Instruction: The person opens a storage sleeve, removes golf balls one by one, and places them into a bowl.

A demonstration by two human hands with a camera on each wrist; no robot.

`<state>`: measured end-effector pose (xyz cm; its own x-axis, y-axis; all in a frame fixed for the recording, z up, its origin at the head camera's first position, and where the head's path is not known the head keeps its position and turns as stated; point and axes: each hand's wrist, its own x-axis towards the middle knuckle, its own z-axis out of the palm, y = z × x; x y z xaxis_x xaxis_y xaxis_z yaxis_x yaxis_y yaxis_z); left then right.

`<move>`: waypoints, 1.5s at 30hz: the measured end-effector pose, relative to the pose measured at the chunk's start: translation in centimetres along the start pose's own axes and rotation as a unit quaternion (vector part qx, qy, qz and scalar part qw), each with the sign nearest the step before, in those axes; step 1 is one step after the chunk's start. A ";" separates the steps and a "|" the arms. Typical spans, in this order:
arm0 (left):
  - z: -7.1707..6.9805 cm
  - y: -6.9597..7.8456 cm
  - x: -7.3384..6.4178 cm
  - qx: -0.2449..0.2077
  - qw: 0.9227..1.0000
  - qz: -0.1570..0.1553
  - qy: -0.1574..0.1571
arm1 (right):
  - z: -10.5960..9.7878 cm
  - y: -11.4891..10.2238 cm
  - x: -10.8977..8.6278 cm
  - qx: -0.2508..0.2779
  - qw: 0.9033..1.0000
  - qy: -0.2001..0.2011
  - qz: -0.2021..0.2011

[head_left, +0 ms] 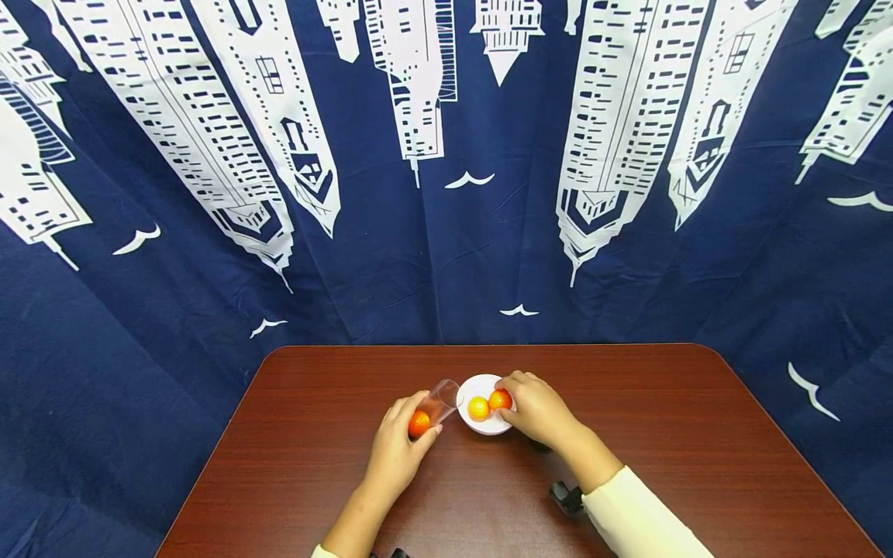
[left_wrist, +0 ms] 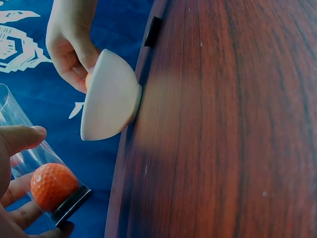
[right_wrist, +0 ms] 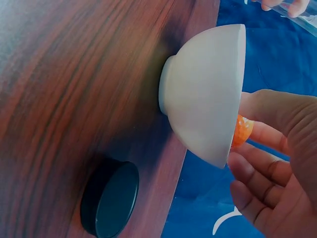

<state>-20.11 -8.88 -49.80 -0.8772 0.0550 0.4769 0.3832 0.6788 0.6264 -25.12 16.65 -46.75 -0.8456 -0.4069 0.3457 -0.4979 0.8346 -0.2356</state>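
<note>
My left hand [head_left: 401, 438] grips a clear cylindrical container [left_wrist: 37, 148] with a black base. One orange dimpled golf ball [left_wrist: 53, 187] lies inside it at the base end. The container tilts, its mouth toward a white bowl [right_wrist: 208, 89] standing on the table. In the head view, the bowl holds a yellow-orange ball [head_left: 478, 408], and beside that is another orange ball [head_left: 500, 400]. My right hand [head_left: 537, 407] reaches over the bowl's right rim, thumb and fingers pinching this second ball. In the right wrist view the bowl's wall hides most of it.
A round black lid [right_wrist: 110, 198] lies on the brown wooden table [head_left: 663, 434], just right of the bowl and partly under the right forearm in the head view. Behind the table hangs a dark blue cloth [head_left: 502, 256] with white building prints.
</note>
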 end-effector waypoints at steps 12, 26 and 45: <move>-0.1 0.1 -0.2 -0.007 1.000 -0.007 -0.010 | 0.3 -0.3 0.6 -0.036 0.999 -0.031 0.026; 0.3 0.1 -0.5 -0.014 1.000 -0.017 -0.023 | 0.5 -0.4 0.4 -0.046 0.998 -0.036 0.021; 0.0 0.3 -0.4 -0.003 1.000 -0.014 -0.007 | 1.0 0.2 -1.4 0.063 0.995 0.073 0.029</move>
<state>-19.67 -8.65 -49.77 -0.8922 0.0465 0.4493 0.3594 0.6757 0.6437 -24.23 17.00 -48.13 -0.8409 -0.2940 0.4544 -0.4777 0.7978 -0.3679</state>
